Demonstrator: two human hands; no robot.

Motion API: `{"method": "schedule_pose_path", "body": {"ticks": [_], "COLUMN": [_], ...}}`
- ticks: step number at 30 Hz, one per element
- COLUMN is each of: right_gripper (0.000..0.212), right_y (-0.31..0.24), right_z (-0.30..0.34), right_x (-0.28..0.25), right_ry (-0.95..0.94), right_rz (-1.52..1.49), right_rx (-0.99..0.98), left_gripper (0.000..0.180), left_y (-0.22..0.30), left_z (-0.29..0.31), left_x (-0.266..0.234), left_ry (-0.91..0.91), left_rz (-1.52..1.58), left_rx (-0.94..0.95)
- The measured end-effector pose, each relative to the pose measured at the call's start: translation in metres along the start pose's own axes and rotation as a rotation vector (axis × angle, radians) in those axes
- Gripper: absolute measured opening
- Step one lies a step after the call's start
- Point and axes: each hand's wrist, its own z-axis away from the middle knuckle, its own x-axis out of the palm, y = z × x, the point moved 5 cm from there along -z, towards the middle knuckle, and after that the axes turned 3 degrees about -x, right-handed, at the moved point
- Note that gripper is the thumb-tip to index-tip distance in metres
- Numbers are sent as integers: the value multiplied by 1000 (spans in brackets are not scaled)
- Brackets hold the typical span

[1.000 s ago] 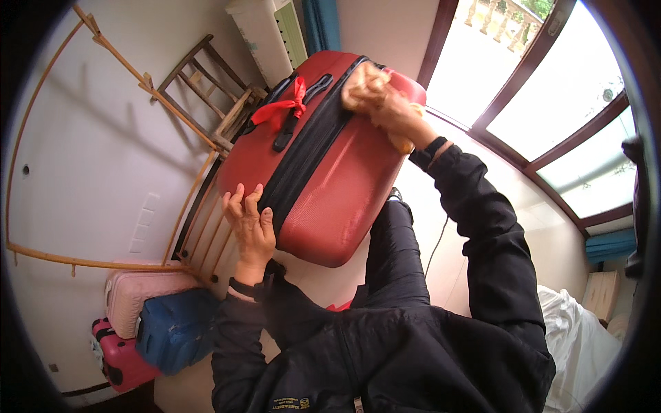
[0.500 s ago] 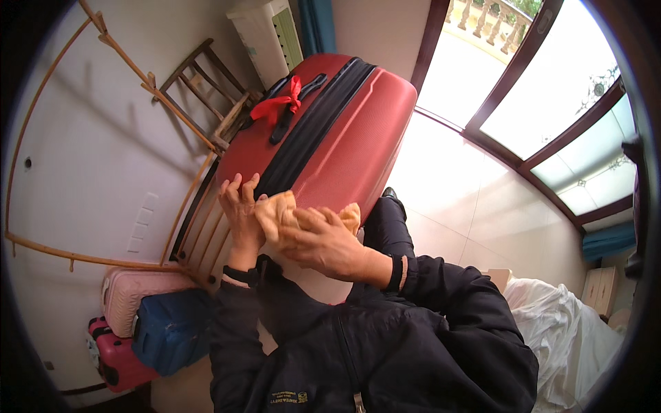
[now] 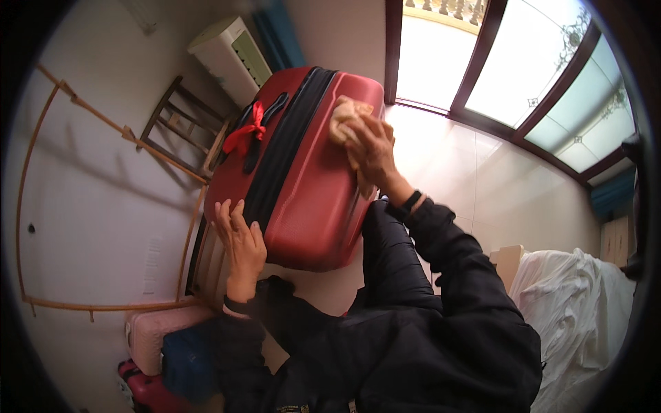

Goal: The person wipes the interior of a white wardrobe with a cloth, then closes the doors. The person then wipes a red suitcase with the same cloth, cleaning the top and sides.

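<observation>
A large red hard-shell suitcase [image 3: 303,227] stands tilted in front of me, with a black zipper band [image 3: 282,158] along it. A red ribbon [image 3: 246,132] is tied to its black handle [image 3: 275,107]. With fingers spread, my left hand [image 3: 241,244] rests on the suitcase's near left edge, holding nothing. My right hand [image 3: 375,148] grips a pale tan cloth [image 3: 346,118] and presses it against the right side of the shell, toward the far end. Part of the cloth hangs below the palm.
Behind the suitcase are a wooden chair [image 3: 182,131] and a white appliance [image 3: 231,58]. Pink and blue suitcases [image 3: 186,365] stand at lower left beside a wooden rack [image 3: 103,305]. Glass doors [image 3: 523,76] are at upper right; white sheeting [image 3: 568,303] covers something at lower right.
My right hand has carried the cloth away from my left hand, up and right across the shell. My left hand has dropped slightly and lies flatter on the edge. The view has shifted.
</observation>
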Motion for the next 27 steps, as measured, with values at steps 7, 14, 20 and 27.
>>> {"method": "schedule_pose_path", "body": {"ticks": [7,14,20,27], "right_gripper": [43,40,47,47], "right_y": [154,171,172,141], "right_z": [-48,-20,1,37], "right_x": [52,88,90,86], "right_ry": [270,503,322,249], "right_rz": [-389,-1077,-756,-874], "right_rx": [751,887,1045,991], "left_gripper": [67,69,62,57], "left_y": [40,36,38,44], "left_z": [-19,-21,-23,-18], "left_x": [21,30,30,30], "left_ry": [-143,-156,-140,-104], "left_rz": [-108,-104,-110,-105], "left_rx": [216,183,158,119]}}
